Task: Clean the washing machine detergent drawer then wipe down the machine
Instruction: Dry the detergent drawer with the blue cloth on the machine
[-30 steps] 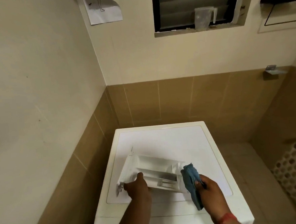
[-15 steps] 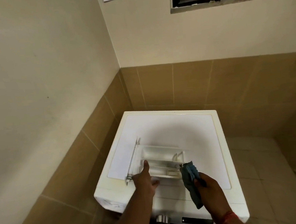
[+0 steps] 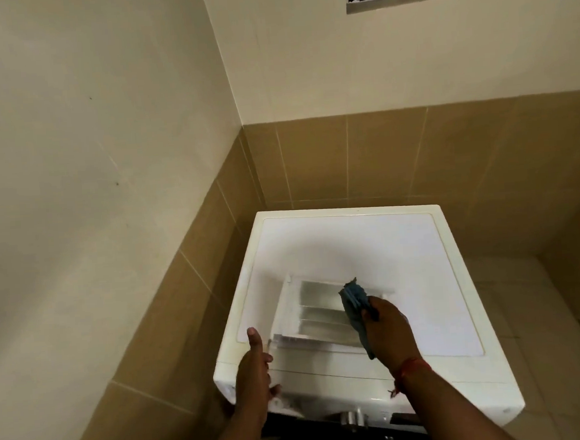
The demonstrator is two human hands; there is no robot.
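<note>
On the white washing machine (image 3: 352,246), the white plastic detergent drawer (image 3: 309,318) is being wiped with a blue cloth (image 3: 354,304) clenched in the right hand (image 3: 389,329), the left hand (image 3: 254,370) released beside it; its compartments likely need wiping next.

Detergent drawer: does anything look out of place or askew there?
Yes. The drawer is out of its slot, lying at a slant on the washing machine top. The right hand holds a blue cloth over it.
</note>
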